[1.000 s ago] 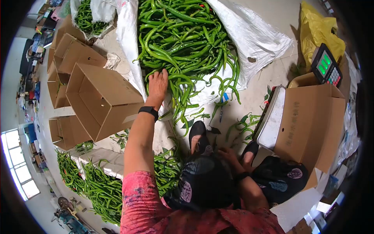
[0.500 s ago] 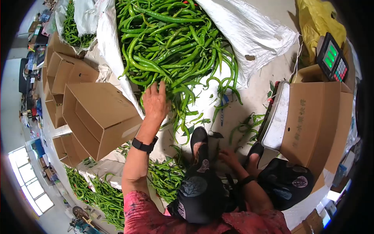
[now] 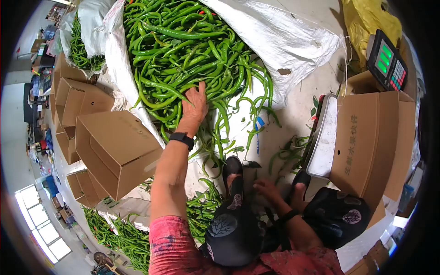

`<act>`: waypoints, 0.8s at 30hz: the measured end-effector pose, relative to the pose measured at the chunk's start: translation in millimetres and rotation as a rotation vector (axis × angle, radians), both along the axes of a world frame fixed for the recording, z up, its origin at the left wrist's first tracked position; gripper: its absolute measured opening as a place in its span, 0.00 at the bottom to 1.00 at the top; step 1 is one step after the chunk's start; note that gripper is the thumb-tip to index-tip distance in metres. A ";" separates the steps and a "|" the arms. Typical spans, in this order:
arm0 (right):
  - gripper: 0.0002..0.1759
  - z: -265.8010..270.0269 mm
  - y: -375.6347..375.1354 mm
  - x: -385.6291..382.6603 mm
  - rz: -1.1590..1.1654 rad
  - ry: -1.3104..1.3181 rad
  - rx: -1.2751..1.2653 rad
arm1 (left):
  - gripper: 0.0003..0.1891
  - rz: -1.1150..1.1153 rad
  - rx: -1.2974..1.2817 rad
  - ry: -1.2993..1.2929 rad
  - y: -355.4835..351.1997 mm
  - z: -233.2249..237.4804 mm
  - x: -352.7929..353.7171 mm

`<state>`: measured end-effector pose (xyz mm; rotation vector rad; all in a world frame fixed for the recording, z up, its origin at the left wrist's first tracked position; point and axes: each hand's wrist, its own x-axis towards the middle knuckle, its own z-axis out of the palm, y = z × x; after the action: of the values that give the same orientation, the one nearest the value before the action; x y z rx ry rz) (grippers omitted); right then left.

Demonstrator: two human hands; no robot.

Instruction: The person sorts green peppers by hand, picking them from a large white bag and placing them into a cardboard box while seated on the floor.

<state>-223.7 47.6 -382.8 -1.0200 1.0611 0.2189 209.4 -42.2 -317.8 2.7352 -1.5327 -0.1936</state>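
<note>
Long green chili peppers (image 3: pixel 188 59) lie heaped on and spill from an opened white woven sack (image 3: pixel 279 46). My left hand (image 3: pixel 195 107), with a black band at the wrist, rests at the near edge of this heap. Its visible fingers are stretched out against the peppers, and I see no pepper gripped in it. My right hand (image 3: pixel 267 189) hangs in shadow between my knees, its fingers loosely bent and apart. Nothing shows in it. Loose peppers trail down from the heap just right of my left hand.
Open cardboard boxes (image 3: pixel 121 137) stand at left. On the right, a tall carton (image 3: pixel 366 137) is beside a scale platform (image 3: pixel 322 137) with a lit display (image 3: pixel 387 59). More peppers (image 3: pixel 123 238) lie at lower left. A yellow bag (image 3: pixel 366 23) sits at upper right.
My left hand has shifted slightly up and right along the heap's edge, its fingers now closer together. My right hand has hardly moved. The view has turned slightly.
</note>
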 end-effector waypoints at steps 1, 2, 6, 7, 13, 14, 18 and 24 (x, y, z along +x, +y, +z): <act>0.20 -1.5 2.3 -0.2 0.022 -0.008 -0.024 | 0.36 -0.002 0.000 0.001 1.0 -3.6 -3.8; 0.20 -2.1 3.1 -1.6 0.019 -0.011 -0.024 | 0.36 -0.023 -0.030 -0.016 3.5 -9.7 -6.3; 0.26 -5.7 0.9 -1.6 0.017 -0.035 0.061 | 0.36 -0.094 -0.127 -0.038 9.0 -4.6 -10.3; 0.25 -5.9 4.5 -2.0 0.006 -0.030 0.073 | 0.36 -0.115 -0.154 -0.028 12.0 -1.7 -7.9; 0.21 7.4 0.1 6.6 -0.021 -0.025 0.075 | 0.42 -0.051 -0.160 0.117 0.4 -26.5 -3.5; 0.21 9.2 -2.3 9.9 -0.028 -0.027 0.070 | 0.41 -0.088 -0.144 0.103 5.0 -18.8 -14.0; 0.20 5.0 5.3 8.8 -0.042 -0.019 0.065 | 0.41 -0.151 -0.117 0.202 18.0 36.4 -28.6; 0.19 10.3 1.8 6.6 -0.075 -0.041 0.037 | 0.42 -0.139 -0.061 0.300 31.1 66.0 -53.1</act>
<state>-217.1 49.4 -372.5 -0.9456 1.0527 0.1556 156.3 -11.1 -251.8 2.4169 -1.6105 -0.5217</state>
